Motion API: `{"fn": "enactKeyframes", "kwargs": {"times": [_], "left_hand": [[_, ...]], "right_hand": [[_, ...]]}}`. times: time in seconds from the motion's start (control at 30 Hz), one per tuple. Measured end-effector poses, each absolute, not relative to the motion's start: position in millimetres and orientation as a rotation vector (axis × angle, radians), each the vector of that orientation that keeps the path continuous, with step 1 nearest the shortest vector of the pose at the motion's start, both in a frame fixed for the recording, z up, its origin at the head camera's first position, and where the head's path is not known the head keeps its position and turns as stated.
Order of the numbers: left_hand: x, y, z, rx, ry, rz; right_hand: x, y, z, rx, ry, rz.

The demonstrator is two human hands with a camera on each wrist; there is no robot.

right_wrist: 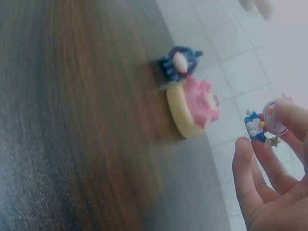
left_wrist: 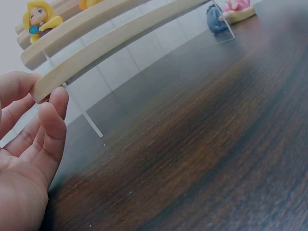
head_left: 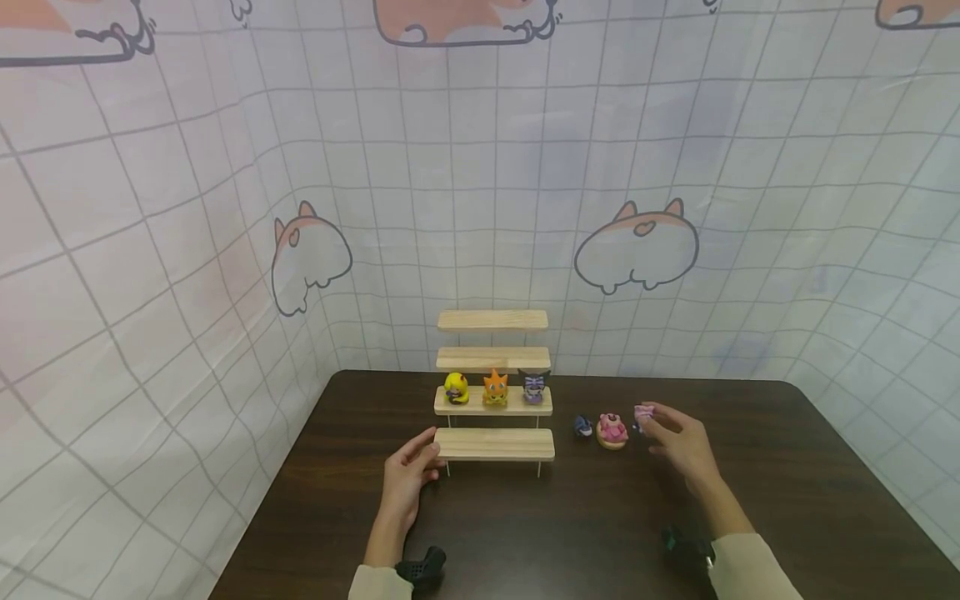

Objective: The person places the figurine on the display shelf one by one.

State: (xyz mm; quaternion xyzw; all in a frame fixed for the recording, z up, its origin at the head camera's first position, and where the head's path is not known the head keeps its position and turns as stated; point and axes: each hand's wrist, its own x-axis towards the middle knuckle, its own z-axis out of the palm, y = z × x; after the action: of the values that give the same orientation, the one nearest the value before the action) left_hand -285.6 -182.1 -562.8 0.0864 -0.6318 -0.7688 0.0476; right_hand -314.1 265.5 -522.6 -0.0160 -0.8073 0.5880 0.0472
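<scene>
My left hand [head_left: 406, 477] grips the left end of the lowest wooden shelf [head_left: 495, 444] of a stepped display stand, thumb above and fingers below in the left wrist view. On the right, my right hand [head_left: 681, 440] pinches a small pink and blue figurine [right_wrist: 263, 122] by its head, off the table. Beside that hand stand a pink figurine on a round cream base [head_left: 612, 431] and a dark blue figurine [head_left: 582, 427]. One shelf of the stand bears a yellow-haired figurine [head_left: 456, 388], an orange figurine [head_left: 495, 389] and a purple and black figurine [head_left: 533, 387].
Two higher shelves, the top one [head_left: 492, 320] and the one below it [head_left: 492, 359], rise at the back. The stand has thin metal legs on the dark wooden table [head_left: 525, 533]. A white gridded cloth [head_left: 487, 183] with cartoon prints hangs behind.
</scene>
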Motion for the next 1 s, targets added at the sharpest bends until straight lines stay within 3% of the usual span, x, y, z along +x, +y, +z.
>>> {"fn": "enactKeyframes", "kwargs": {"times": [1.0], "left_hand": [[-287,-181,-564,0.254,-1.912,-2.349]], "right_hand": [[-280,235,-501,0.024,-2.46,1.759]]}}
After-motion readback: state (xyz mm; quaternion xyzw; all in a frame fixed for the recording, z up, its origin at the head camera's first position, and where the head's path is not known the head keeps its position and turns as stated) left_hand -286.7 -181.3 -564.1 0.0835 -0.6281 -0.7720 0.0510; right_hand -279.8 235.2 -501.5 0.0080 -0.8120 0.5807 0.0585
